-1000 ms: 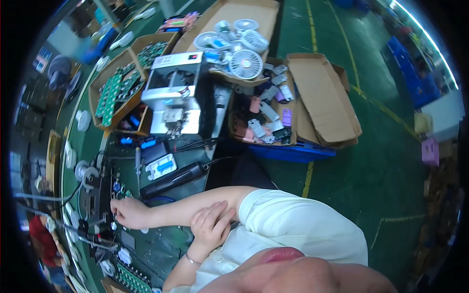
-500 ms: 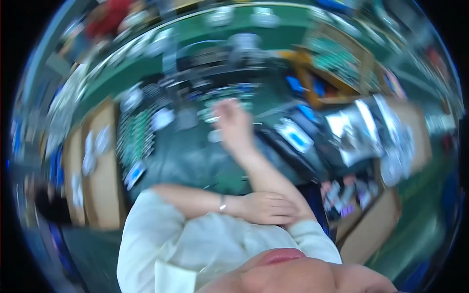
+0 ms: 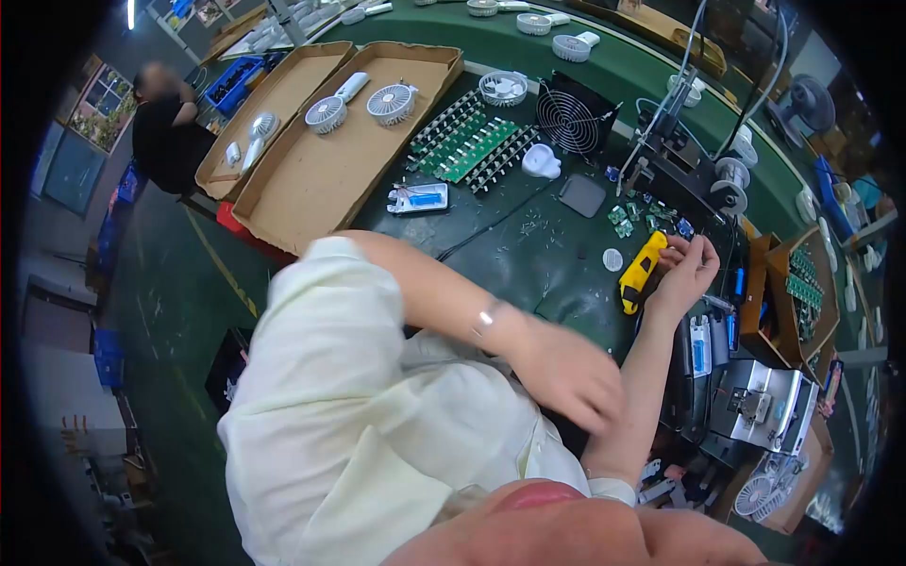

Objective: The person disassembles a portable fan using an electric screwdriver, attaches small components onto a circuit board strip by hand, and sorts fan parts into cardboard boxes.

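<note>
My left hand [image 3: 571, 377], with a silvery band on its wrist, reaches across to my right forearm; its blurred fingers are loosely bent, apart, and hold nothing I can see. Further right, my right hand [image 3: 687, 272] is raised over the bench with fingertips pinched together; whatever lies between them is too small to make out. Just left of it lies a yellow-and-black tool [image 3: 643, 274]. Beyond its fingertips are several small green circuit boards [image 3: 634, 215] and a small blue part [image 3: 685, 227]. A round white disc [image 3: 612, 259] sits left of the tool.
Cardboard trays [image 3: 283, 203] hold white handheld fans [image 3: 327, 114]. Circuit-board panels [image 3: 469, 141], a white open casing [image 3: 418, 198], a black fan grille [image 3: 568, 121] and a wire-fed stand [image 3: 661, 170] line the bench. At right are a brown bin [image 3: 763, 316] and a metal fixture [image 3: 766, 407].
The view has swung round, bringing the trays to upper left, and is sharper. My left hand still crosses my right forearm, its fingers now bent. My right hand now appears beside the yellow tool.
</note>
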{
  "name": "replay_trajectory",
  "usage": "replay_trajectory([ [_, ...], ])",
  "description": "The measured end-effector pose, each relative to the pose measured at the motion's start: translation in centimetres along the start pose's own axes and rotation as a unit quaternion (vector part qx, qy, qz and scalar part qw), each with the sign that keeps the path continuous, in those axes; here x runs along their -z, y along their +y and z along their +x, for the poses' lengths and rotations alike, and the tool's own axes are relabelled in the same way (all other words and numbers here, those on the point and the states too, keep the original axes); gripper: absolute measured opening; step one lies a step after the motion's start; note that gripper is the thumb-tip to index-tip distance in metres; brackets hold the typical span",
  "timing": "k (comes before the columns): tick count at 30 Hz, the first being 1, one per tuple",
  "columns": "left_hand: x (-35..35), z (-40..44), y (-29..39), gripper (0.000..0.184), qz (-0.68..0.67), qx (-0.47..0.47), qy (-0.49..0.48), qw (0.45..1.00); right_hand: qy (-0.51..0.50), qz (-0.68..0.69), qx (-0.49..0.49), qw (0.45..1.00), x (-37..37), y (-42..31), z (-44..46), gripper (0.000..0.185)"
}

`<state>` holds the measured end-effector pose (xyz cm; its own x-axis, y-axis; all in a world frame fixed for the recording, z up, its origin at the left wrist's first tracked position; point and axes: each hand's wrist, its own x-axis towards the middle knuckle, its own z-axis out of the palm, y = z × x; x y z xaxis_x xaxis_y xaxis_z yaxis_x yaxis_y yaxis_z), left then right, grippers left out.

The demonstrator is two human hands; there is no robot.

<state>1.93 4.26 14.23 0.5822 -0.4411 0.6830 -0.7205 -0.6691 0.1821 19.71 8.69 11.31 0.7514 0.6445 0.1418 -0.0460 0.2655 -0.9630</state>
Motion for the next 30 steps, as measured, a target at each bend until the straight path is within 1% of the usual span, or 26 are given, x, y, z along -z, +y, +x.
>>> replay_trajectory([
  [1, 3.1, -1.3, 0.3, 0.023, 0.043, 0.009, -0.009, 0.999, 0.006, 0.023, -0.014, 1.0, 0.1, 0.0, 0.1, 0.027],
  [2, 6.2, -2.9, 0.7, 0.022, 0.111, 0.04, -0.015, 0.993, 0.001, 0.04, -0.021, 0.999, 0.3, -0.1, 0.1, 0.029],
  [3, 8.7, -4.9, 1.1, 0.029, 0.205, 0.106, -0.001, 0.973, 0.005, 0.043, -0.02, 0.999, 0.3, -0.3, 0.1, 0.029],
  [4, 11.9, -6.6, 1.8, 0.034, 0.257, 0.184, 0.009, 0.949, 0.014, 0.046, -0.026, 0.999, 0.3, -0.6, 0.0, 0.029],
  [5, 14.3, -9.0, 1.6, 0.037, 0.341, 0.239, 0.034, 0.909, 0.022, 0.049, -0.033, 0.998, 0.1, -0.8, -0.2, 0.029],
  [6, 17.1, -10.7, 2.1, 0.036, 0.388, 0.33, 0.067, 0.858, 0.019, 0.057, -0.037, 0.998, 0.2, -0.8, -0.2, 0.028],
  [7, 19.4, -12.4, 2.5, 0.034, 0.389, 0.387, 0.148, 0.823, 0.017, 0.057, -0.038, 0.997, 0.2, -0.8, -0.2, 0.028],
  [8, 21.8, -14.8, 3.2, 0.033, 0.478, 0.464, 0.127, 0.735, 0.014, 0.055, -0.04, 0.998, 0.2, -0.8, -0.3, 0.028],
  [9, 24.4, -19.0, 3.7, 0.033, 0.507, 0.499, 0.148, 0.687, 0.013, 0.055, -0.044, 0.997, 0.1, -0.9, -0.4, 0.027],
  [11, 28.6, -27.8, 5.2, 0.036, 0.581, 0.604, 0.16, 0.523, 0.006, 0.061, -0.046, 0.997, 0.0, -0.7, -0.5, 0.027],
  [12, 29.4, -30.4, 6.3, 0.037, 0.559, 0.707, 0.176, 0.396, 0.002, 0.066, -0.046, 0.997, 0.0, -0.5, -0.6, 0.027],
  [13, 30.1, -32.5, 7.1, 0.038, 0.522, 0.79, 0.188, 0.26, -0.001, 0.07, -0.048, 0.996, 0.0, -0.4, -0.6, 0.027],
  [15, 29.6, -34.7, 8.5, 0.038, 0.571, 0.761, 0.19, 0.242, -0.002, 0.071, -0.051, 0.996, 0.0, 0.0, -0.4, 0.028],
  [17, 29.4, -35.4, 7.5, 0.037, 0.548, 0.737, 0.165, 0.359, 0.012, 0.052, -0.057, 0.997, -0.2, 0.1, -0.5, 0.029],
  [19, 27.9, -31.1, 5.3, 0.038, 0.508, 0.716, 0.151, 0.455, 0.0, 0.062, -0.063, 0.996, 0.4, 0.8, -0.2, 0.03],
  [20, 27.5, -34.0, 3.7, 0.039, 0.52, 0.672, 0.15, 0.505, -0.001, 0.064, -0.059, 0.996, 0.5, 0.9, -0.1, 0.029],
  [21, 27.0, -33.4, 2.9, 0.04, 0.509, 0.654, 0.132, 0.544, -0.004, 0.056, -0.047, 0.997, 0.4, 0.8, -0.3, 0.028],
  [22, 26.6, -32.7, 2.1, 0.041, 0.516, 0.612, 0.139, 0.583, -0.008, 0.06, -0.046, 0.997, 0.8, 1.6, 0.2, 0.027],
  [24, 26.5, -32.6, 0.3, 0.042, 0.522, 0.606, 0.065, 0.596, -0.001, 0.053, -0.06, 0.997, 0.6, 1.2, 0.4, 0.025],
  [25, 26.5, -32.7, 0.3, 0.042, 0.52, 0.607, 0.069, 0.597, -0.009, 0.05, -0.062, 0.997, 0.6, 1.3, 0.6, 0.025],
  [27, 26.7, -32.0, -0.6, 0.045, 0.473, 0.68, 0.002, 0.56, -0.009, 0.03, -0.053, 0.998, 1.0, 1.5, 0.6, 0.024],
  [28, 26.9, -30.9, -0.4, 0.044, 0.492, 0.689, -0.038, 0.53, 0.001, 0.034, -0.059, 0.998, 0.7, 1.4, 0.5, 0.021],
  [30, 27.4, -29.7, -0.2, 0.037, 0.497, 0.73, -0.099, 0.459, -0.013, 0.028, -0.055, 0.998, 0.8, 1.4, 0.5, 0.019],
])
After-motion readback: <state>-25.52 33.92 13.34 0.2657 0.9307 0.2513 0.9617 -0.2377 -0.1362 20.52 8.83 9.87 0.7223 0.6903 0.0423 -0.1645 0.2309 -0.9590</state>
